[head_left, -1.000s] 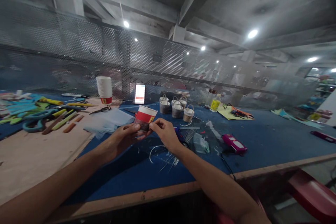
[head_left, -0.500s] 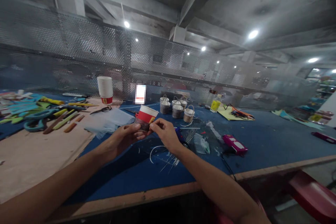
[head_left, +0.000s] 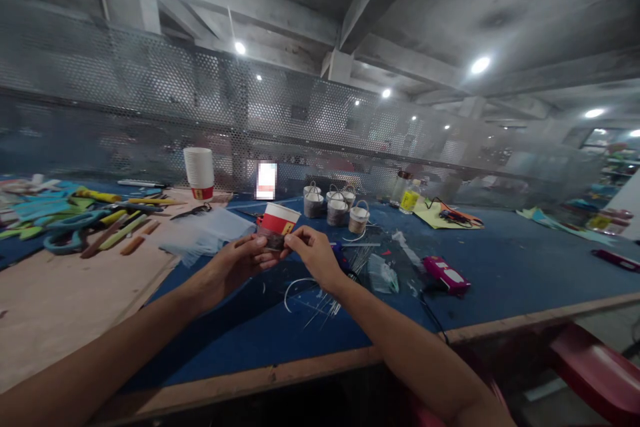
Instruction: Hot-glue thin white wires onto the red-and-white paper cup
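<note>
A red and white paper cup [head_left: 280, 219] is up in front of me, tilted a little, with a dark brown wrapping [head_left: 273, 239] round its lower part. My left hand [head_left: 245, 255] grips the cup from the left, thumb on the wrapping and fingers beneath. At the cup's right side, the thumb and fingertips of my right hand [head_left: 311, 250] are pinched together against it, by the wrapping's upper edge; what lies between those fingertips is hidden. Behind the cup stand several small wrapped cups with looped handles [head_left: 337, 208].
A stack of paper cups [head_left: 199, 170] stands at the back left, near scissors [head_left: 70, 233] and wooden-handled tools. Thin clear sticks [head_left: 357, 260], a magenta box [head_left: 446, 273] and yellow paper [head_left: 425, 213] lie to the right. Perforated metal panels [head_left: 280, 113] rise behind.
Both hands keep their hold on the cup, almost unmoved. The whole view has shifted very slightly.
</note>
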`<action>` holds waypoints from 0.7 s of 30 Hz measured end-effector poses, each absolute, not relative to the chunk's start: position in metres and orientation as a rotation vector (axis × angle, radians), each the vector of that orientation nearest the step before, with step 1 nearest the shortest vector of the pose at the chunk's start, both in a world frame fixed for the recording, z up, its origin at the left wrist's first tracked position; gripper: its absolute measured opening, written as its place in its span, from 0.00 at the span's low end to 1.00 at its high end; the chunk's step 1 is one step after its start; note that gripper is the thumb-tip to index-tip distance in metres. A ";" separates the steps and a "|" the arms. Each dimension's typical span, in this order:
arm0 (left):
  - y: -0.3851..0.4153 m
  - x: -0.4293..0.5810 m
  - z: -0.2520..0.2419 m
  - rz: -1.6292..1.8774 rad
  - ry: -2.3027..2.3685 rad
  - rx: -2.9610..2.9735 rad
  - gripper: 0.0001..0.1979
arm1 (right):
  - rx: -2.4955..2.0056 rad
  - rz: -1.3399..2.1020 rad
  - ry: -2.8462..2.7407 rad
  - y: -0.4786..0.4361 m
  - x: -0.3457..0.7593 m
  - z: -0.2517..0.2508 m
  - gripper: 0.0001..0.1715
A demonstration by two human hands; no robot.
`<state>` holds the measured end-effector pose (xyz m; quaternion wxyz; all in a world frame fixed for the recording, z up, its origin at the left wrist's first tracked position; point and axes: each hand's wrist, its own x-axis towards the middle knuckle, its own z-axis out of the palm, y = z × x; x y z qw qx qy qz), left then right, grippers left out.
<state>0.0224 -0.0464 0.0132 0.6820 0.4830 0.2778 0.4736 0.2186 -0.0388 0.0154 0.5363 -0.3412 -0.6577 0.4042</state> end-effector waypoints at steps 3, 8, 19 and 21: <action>-0.049 0.023 0.016 1.051 0.610 1.100 0.16 | -0.825 0.940 -1.587 -0.037 0.219 0.013 0.13; -0.051 0.027 0.019 1.089 0.692 1.079 0.15 | -0.873 0.858 -1.607 -0.036 0.218 0.011 0.13; -0.049 0.024 0.014 1.061 0.614 1.119 0.14 | -0.808 0.964 -1.597 -0.040 0.216 0.016 0.11; -0.048 0.023 0.013 1.050 0.601 1.114 0.15 | -0.799 0.972 -1.594 -0.039 0.217 0.016 0.11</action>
